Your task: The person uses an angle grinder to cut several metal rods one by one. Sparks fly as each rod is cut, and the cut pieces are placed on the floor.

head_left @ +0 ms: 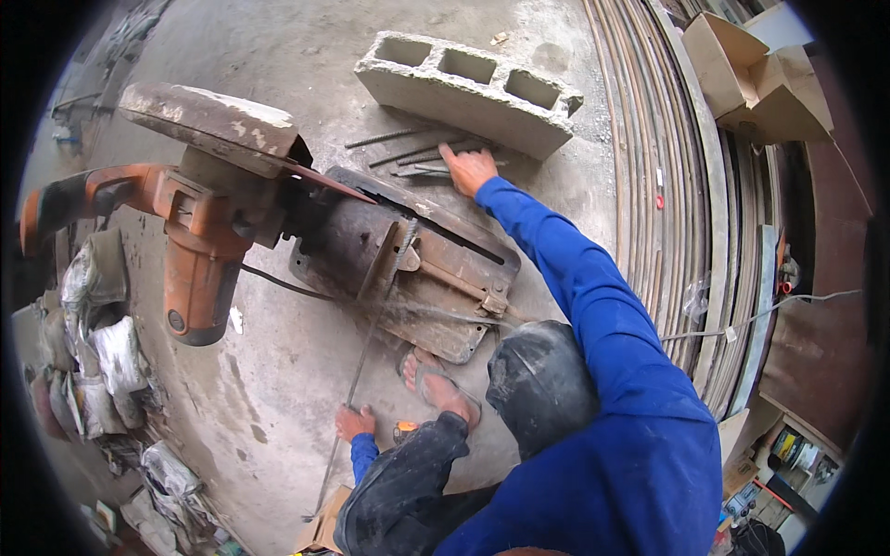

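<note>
My left hand (pixel 355 423) is closed round a long, thin ribbed rebar (pixel 371 338) low over the floor. That rebar runs up across the base (pixel 431 320) of an orange cut-off saw (pixel 206 246), lying at its vise below the disc (pixel 336 185). Farther off, my right hand (pixel 471 171) reaches down to several short rebar pieces (pixel 417 159) on the floor. Its index finger is stretched out over them; the other fingers are partly hidden, and no piece is plainly lifted. A grey hollow concrete block (pixel 464 97) stands just beyond the pieces.
Long metal bars and tubes (pixel 640 139) lie stacked along the right, with an open cardboard box (pixel 756 79) on them. Filled bags (pixel 111 361) crowd the left side. My sandalled foot (pixel 440 387) stands beside the saw base. A cable (pixel 287 284) trails from the saw.
</note>
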`<state>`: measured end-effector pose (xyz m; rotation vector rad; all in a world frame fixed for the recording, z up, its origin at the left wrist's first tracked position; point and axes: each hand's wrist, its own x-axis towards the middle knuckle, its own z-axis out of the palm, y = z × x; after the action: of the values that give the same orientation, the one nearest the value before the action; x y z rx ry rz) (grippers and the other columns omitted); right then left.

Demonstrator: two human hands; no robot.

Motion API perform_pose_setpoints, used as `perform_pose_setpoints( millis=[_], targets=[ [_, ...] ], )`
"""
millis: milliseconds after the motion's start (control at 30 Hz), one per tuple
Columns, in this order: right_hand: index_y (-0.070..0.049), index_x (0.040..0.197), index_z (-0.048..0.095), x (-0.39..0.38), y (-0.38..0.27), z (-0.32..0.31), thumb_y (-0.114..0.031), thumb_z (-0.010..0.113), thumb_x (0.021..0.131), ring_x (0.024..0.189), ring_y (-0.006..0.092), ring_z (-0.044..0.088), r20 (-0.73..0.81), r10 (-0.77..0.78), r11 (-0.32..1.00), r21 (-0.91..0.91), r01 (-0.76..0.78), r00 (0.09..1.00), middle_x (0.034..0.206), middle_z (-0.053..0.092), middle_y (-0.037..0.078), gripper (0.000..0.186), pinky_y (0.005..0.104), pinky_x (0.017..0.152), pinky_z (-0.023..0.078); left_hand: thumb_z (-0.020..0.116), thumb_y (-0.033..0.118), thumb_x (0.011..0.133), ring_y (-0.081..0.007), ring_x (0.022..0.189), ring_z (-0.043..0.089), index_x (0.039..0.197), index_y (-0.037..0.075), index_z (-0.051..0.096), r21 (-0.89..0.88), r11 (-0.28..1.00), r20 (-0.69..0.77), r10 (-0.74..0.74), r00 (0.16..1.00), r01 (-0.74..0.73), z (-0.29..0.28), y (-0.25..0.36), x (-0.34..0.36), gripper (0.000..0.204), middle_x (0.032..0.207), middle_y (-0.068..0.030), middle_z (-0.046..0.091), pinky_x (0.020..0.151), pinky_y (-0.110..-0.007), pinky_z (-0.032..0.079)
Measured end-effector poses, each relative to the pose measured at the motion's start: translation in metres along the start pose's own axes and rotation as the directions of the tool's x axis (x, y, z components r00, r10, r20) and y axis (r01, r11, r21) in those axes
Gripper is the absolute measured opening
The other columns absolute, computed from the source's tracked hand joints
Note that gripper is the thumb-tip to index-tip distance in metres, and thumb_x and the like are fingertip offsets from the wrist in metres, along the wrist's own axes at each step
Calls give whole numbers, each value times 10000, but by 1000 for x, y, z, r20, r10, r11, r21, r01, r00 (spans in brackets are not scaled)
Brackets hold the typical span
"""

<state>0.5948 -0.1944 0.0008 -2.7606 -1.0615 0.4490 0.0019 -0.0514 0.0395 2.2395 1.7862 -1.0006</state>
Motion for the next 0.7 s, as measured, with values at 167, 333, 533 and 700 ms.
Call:
perform_pose_setpoints(
  millis=[167, 333, 533, 700],
  targets=[
    [-112, 1253, 572, 39, -19, 7, -149, 550, 868, 988, 379, 670, -3, 167, 986, 27, -166, 986, 1249, 597, 217, 388, 549, 864, 495, 677, 446, 832, -365, 1375, 373, 1457, 52, 394, -16, 1000, 25, -6, 1000, 6, -3, 1, -1, 791, 1479, -175, 424, 1097, -574, 290],
    [-84, 1030, 682, 46, -17, 14, -174, 561, 861, 974, 356, 672, -160, 87, 991, -90, -103, 983, 1129, 661, 186, 227, 518, 831, 522, 667, 450, 836, -365, 1394, 351, 1467, 49, 379, -27, 1000, 10, 0, 1000, 0, -1, 8, 5, 802, 1497, -180, 404, 1112, -572, 271],
    [-80, 947, 705, 42, -16, 21, -186, 571, 859, 915, 325, 703, -104, 54, 992, -108, -65, 993, 934, 732, 144, 191, 464, 740, 556, 663, 451, 839, -363, 1387, 361, 1469, 59, 378, -15, 1000, -12, -8, 1000, 7, 3, 10, 8, 795, 1486, -181, 418, 1110, -570, 276],
    [-99, 873, 718, -1, -1, 17, -230, 573, 869, 870, 320, 727, 17, 132, 987, -91, -130, 991, 923, 741, 149, 195, 450, 685, 560, 670, 443, 841, -363, 1347, 415, 1461, 84, 395, 32, 999, 7, -22, 1000, 22, 5, 6, 13, 767, 1450, -178, 456, 1081, -581, 313]
  ],
)
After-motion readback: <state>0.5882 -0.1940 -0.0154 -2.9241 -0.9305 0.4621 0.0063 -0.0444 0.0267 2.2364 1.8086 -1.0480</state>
